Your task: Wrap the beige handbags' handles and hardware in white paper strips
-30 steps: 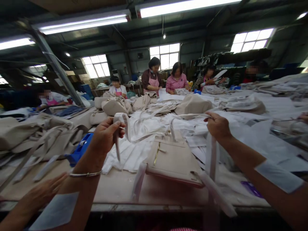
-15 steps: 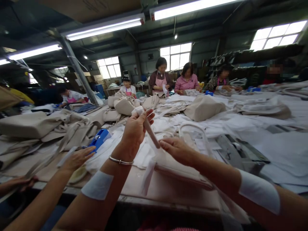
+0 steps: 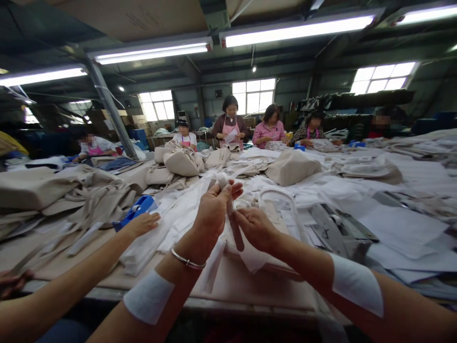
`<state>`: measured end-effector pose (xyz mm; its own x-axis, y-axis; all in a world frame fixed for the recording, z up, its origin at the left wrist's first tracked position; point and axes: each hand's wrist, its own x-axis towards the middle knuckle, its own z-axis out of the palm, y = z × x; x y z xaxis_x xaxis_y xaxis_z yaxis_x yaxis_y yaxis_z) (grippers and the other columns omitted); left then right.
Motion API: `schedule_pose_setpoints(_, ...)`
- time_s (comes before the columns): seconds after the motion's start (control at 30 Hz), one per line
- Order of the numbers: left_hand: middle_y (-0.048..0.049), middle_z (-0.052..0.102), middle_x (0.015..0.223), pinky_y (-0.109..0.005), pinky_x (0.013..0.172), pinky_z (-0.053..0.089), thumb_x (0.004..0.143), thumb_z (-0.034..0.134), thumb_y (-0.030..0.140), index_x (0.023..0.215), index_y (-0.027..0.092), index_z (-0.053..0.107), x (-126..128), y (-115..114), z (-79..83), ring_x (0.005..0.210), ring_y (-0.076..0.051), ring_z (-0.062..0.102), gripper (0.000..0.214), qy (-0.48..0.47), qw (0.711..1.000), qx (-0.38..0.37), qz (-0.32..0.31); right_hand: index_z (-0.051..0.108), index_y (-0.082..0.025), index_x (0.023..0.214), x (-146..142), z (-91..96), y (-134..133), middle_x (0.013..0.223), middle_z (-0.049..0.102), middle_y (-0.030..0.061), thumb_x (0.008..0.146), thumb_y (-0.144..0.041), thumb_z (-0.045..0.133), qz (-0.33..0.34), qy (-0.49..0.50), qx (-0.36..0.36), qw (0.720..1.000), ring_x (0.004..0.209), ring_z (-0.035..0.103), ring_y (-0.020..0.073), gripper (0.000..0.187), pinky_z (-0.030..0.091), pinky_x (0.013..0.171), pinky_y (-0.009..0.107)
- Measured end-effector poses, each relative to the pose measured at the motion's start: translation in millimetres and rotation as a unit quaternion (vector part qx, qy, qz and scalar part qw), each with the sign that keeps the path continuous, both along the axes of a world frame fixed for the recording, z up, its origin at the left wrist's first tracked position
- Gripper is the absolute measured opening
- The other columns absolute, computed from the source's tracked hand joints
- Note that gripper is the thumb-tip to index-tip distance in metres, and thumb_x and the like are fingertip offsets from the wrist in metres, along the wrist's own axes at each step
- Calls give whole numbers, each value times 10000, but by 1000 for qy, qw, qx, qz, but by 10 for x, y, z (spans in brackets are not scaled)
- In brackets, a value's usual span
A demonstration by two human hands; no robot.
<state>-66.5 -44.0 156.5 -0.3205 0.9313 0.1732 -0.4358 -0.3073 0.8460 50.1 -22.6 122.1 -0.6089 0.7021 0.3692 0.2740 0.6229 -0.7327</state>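
My left hand is closed around the upper part of a beige bag strap, partly wrapped in thin white paper. Just below it, my right hand pinches the strap with thumb and fingers. The strap's bare rounded end hangs down between the hands. Beneath them lies a beige bag with white paper over part of it. Another white strip hangs beside it, to the left. White patches cover both my forearms.
A co-worker's hand reaches in from the left, near a blue tape dispenser. A metal tape dispenser stands at right. Beige bags and white paper sheets cover the table. Several people sit or stand across it.
The strap has swung steeper, and my right hand has moved up it, closer to my left hand. The co-worker's hand has shifted right and forward. The view has tilted up slightly.
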Motion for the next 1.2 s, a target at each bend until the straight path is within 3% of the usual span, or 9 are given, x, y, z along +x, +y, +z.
schedule_pose_setpoints(0.13,-96,755,901,-400,1006,474,839,649,186,1003,128,659,42,-40,-118,962,-205,707,174,24,1000,-13,8,456,-199,573,-30,-19,38,580,528,-1,950,-382,350,-24,33,24,999,553,451,123,432,346,580,264)
schedule_pose_setpoints(0.23,-101,758,932,-376,1019,457,844,644,198,1011,134,661,36,-74,-150,1033,-208,688,180,40,999,-26,19,501,-188,652,-67,-65,-46,574,545,-8,940,-449,382,-4,104,-128,986,519,511,117,407,386,534,244)
schedule_pose_setpoints(0.33,-91,758,943,-373,1009,468,830,663,196,1003,145,655,16,-115,-140,1030,-210,691,180,33,998,-40,37,556,-166,794,-90,-105,-196,603,593,-14,872,-503,526,55,156,-312,936,480,562,107,348,411,469,210)
schedule_pose_setpoints(0.47,-83,763,905,-394,1050,440,813,700,216,994,136,658,-35,-151,-87,988,-207,704,202,38,998,-17,39,561,-152,696,-87,-149,-329,585,637,10,829,-401,589,78,155,-416,893,422,554,96,283,388,416,194)
schedule_pose_setpoints(0.63,-109,752,971,-497,1038,448,924,528,462,1017,137,664,-153,-125,67,1015,-255,694,364,3,997,-80,-11,591,-155,641,-19,-226,-409,553,618,1,871,-376,528,102,151,-352,918,445,561,98,325,422,446,197)
schedule_pose_setpoints(0.8,-44,720,701,-466,974,520,929,546,312,890,149,648,-28,-155,37,826,-221,733,196,4,994,-94,50,622,-149,673,45,-232,-476,601,622,17,917,-469,469,107,138,-304,936,484,579,104,431,431,473,200)
schedule_pose_setpoints(0.97,-60,734,747,-447,987,515,915,547,251,910,146,643,120,-222,-21,852,-217,733,142,26,993,-64,95,628,-142,704,151,-156,-489,622,618,20,937,-435,442,113,125,-256,952,517,581,100,418,442,503,191)
schedule_pose_setpoints(1.07,-33,700,677,-490,945,534,914,504,198,837,137,642,46,-124,137,760,-200,730,169,-14,990,-70,122,656,-142,702,242,-116,-549,577,607,9,940,-330,430,109,49,-224,967,520,574,91,379,435,523,177)
schedule_pose_setpoints(1.2,3,644,627,-527,901,546,903,508,169,781,133,624,-59,112,456,681,-182,712,172,-13,993,-49,105,689,-139,726,319,-98,-668,548,590,7,928,-320,433,73,-10,-258,963,476,543,91,374,392,451,169)
